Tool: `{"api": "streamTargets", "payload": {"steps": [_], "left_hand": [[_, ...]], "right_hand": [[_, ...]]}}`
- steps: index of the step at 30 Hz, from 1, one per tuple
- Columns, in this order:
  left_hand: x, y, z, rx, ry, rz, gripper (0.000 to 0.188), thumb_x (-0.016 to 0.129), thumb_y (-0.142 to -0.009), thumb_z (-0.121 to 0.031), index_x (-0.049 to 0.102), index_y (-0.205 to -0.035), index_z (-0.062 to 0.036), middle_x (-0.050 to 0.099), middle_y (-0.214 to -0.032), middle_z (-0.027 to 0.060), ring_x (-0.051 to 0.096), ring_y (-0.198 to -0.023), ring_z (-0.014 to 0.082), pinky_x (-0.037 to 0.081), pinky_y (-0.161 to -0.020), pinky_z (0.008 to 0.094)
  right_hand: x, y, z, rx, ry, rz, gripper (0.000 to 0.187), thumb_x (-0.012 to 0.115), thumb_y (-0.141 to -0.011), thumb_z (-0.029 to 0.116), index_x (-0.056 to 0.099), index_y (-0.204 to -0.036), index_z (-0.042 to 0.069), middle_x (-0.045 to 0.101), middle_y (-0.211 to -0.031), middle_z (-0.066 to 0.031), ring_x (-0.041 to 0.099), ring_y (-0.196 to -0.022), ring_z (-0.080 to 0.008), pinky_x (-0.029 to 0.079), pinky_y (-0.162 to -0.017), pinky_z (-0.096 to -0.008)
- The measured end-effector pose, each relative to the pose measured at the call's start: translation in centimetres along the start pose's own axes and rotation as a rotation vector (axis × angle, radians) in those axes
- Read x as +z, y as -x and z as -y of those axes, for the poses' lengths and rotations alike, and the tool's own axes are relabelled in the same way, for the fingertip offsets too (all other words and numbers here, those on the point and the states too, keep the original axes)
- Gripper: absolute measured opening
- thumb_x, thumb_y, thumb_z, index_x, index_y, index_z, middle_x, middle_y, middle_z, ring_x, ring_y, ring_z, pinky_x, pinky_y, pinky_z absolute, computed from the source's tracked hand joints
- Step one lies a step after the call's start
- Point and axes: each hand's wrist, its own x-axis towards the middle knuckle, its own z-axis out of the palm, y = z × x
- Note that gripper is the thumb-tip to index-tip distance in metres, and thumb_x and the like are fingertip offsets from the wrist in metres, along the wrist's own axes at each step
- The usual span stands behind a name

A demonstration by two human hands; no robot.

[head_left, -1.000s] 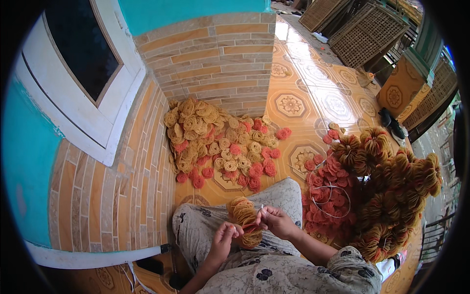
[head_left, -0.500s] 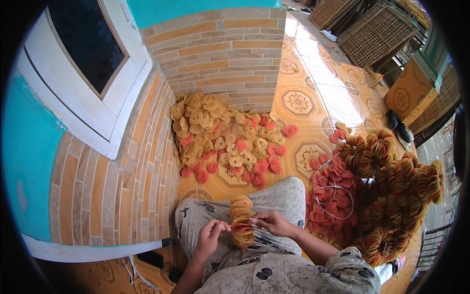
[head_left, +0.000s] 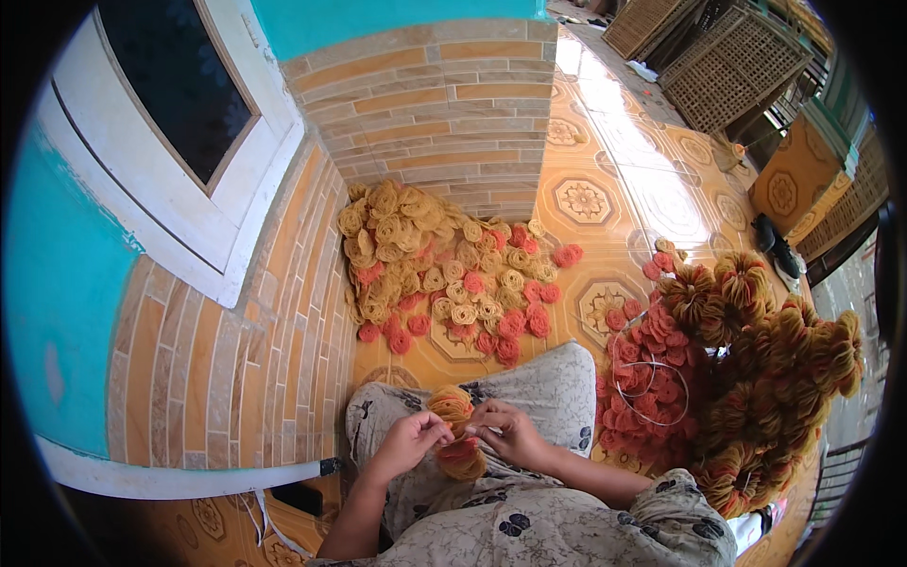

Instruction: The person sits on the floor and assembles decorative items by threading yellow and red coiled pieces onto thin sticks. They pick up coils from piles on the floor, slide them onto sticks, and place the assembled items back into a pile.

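A bundle of round discs made of thin yellow strands point(head_left: 452, 404), with some orange among them, rests on my lap over the patterned cloth point(head_left: 529, 387). My left hand point(head_left: 413, 442) is closed in a pinch at the bundle's left side. From the right, my right hand point(head_left: 513, 437) pinches close to its middle. The two sets of fingertips are a small gap apart. Whatever thin thing they hold is too small to make out. The hands hide the bundle's middle.
Loose yellow discs point(head_left: 387, 231) and orange-red discs point(head_left: 511, 324) are heaped against the tiled wall point(head_left: 425, 104). At right lie more orange-red discs point(head_left: 642, 416), a white loop of cord point(head_left: 682, 408) and tied yellow-red bundles point(head_left: 784, 359). A white door point(head_left: 236, 208) stands at left.
My hands have come closer together over the bundle, the left moving right and slightly up. The bundle now tilts and is more covered. The whole view has shifted a little.
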Motion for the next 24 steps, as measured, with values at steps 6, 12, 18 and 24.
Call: {"api": "streamTargets", "payload": {"steps": [6, 12, 18, 24], "left_hand": [[1.5, 1.0, -2.6, -0.011, -0.264, -0.058, 0.015, 0.065, -0.089, -0.011, 0.062, -0.097, 0.0011, 0.068, -0.086, 0.0073, 0.063, -0.078, 0.0120, 0.051, -0.071, 0.0275], [2.3, 1.5, -3.9, 0.218, -0.538, -0.165, 0.016, 0.070, -0.084, -0.010, 0.061, -0.090, 0.0012, 0.068, -0.081, 0.0126, 0.065, -0.070, 0.0165, 0.051, -0.064, 0.0315], [2.3, 2.0, -3.8, 0.161, -0.412, -0.173, 0.016, 0.071, -0.084, -0.011, 0.061, -0.087, 0.0011, 0.068, -0.080, 0.0097, 0.063, -0.073, 0.0116, 0.050, -0.066, 0.0276], [2.0, 2.0, -1.8, 0.167, -0.288, -0.218, 0.015, 0.072, -0.084, -0.010, 0.062, -0.085, 0.0017, 0.070, -0.081, 0.0102, 0.066, -0.074, 0.0129, 0.051, -0.067, 0.0280]], "right_hand": [[0.1, -0.9, 2.0, -0.111, 0.111, 0.013, 0.013, 0.068, -0.080, 0.003, 0.069, -0.093, 0.004, 0.065, -0.086, -0.0102, 0.063, -0.077, -0.0281, 0.051, -0.068, -0.0353], [-0.2, -1.6, 2.8, -0.254, 0.196, 0.074, 0.026, 0.068, -0.075, 0.004, 0.068, -0.101, 0.008, 0.065, -0.097, -0.0067, 0.061, -0.093, -0.0285, 0.048, -0.080, -0.0383], [-1.4, -1.4, 2.6, -0.183, 0.529, 0.155, 0.023, 0.068, -0.078, 0.014, 0.068, -0.101, 0.015, 0.061, -0.088, -0.0005, 0.054, -0.086, -0.0217, 0.038, -0.078, -0.0366], [-1.1, -0.3, 2.1, -0.238, 0.605, 0.178, 0.017, 0.068, -0.078, 0.016, 0.067, -0.095, 0.015, 0.057, -0.081, 0.0010, 0.053, -0.083, -0.0203, 0.035, -0.073, -0.0352]]}}
